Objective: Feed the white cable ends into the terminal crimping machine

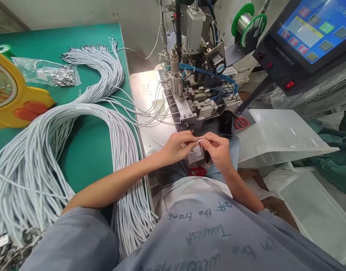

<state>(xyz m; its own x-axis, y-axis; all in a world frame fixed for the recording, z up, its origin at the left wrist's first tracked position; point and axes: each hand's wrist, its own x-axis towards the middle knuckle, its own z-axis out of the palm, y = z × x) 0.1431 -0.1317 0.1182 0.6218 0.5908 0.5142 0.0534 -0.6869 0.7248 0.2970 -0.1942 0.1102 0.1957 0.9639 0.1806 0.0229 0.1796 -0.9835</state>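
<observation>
Pinched between the fingertips of my left hand (181,147) is the end of a white cable (200,140). My right hand (218,147) closes its thumb and forefinger on the tip of that same cable, so the two hands nearly touch. Both are in front of the bench machine (187,101), just above my lap. Several loose white cables (144,116) run from the bundle at the left to the machine's front. Fingers cover most of the held end, and its fine detail is too small to tell.
A thick bundle of white cables (85,109) lies on the green mat (91,150), beside a plastic bag of metal parts (60,75) and a yellow fan (23,98). Right of the machine are a phone (225,122), red-handled scissors (241,123), a solder spool (246,24) and a touchscreen (314,32).
</observation>
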